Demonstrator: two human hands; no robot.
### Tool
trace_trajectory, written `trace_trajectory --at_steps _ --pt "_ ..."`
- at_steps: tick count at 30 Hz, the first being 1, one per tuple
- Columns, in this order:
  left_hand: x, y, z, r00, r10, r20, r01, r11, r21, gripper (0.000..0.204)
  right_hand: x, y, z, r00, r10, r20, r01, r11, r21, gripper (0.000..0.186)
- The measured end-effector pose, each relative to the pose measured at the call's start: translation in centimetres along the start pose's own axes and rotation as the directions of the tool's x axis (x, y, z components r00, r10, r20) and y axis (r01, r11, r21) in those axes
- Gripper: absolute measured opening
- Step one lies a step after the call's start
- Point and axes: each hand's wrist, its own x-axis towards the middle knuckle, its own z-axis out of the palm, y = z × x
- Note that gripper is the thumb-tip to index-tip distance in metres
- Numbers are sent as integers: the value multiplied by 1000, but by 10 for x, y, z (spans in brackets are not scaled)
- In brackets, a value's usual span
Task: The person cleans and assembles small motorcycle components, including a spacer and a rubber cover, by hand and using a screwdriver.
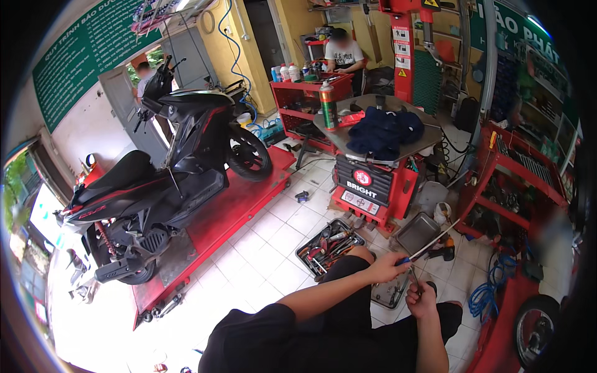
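My left hand (387,268) is closed around the blue grip of a long thin rod (435,239), which looks like a long screwdriver. Its pale shaft points up and to the right. Just below, my right hand (421,302) is closed on a small metal piece (413,280) that sticks up toward the rod's grip; its kind is too small to tell. Both hands are above a shallow tray (393,297) on the floor, partly hidden by my arms and legs. Left of my knee lies a tray of hand tools (305,253).
Beyond the hands are a grey metal basin (418,232) and a yellow-black power drill (446,253). A red tyre-changing machine (398,193) stands ahead. To the left, a black scooter (186,146) rests on a red lift (227,217). Blue hose (488,292) coils at right. A person (344,59) sits behind.
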Motion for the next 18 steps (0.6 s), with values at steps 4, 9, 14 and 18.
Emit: trace_trajectory --at_steps 4,9,14,18 --pt "-18 16 -7 993 -62 102 81 977 -197 23 -40 10 58 967 -252 -21 241 943 -232 32" --pt "-12 12 -8 996 -3 91 -8 993 115 25 -38 -2 47 856 -512 -69 473 831 -294 35" --pt "-17 10 -6 988 126 86 -145 951 275 29 -46 8 49 927 -372 49 370 882 -291 29" --pt "-15 14 5 997 -36 65 35 999 18 30 -27 5 30 919 -394 -24 374 888 -265 31"
